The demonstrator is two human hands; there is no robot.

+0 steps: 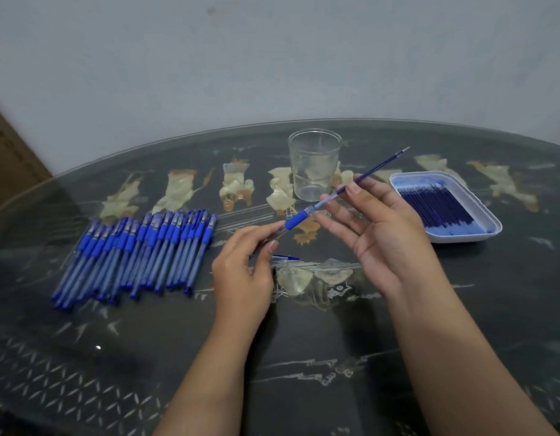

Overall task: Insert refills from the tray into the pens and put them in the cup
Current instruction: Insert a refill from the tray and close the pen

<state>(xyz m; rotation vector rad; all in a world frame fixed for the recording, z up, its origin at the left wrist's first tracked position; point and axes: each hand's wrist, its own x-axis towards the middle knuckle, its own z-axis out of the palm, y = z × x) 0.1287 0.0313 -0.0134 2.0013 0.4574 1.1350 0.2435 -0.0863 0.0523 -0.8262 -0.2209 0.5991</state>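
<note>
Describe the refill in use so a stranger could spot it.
On the dark table, right of the clear cup, the right hand holds one refill. Unlike those lying in the white tray, it slants midair, tail in a pen.

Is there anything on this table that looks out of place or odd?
Only one thing: a small blue piece, probably a pen cap, lies loose on the table near the left hand, apart from the row of pens. Nothing looks spilled or damaged.
</note>
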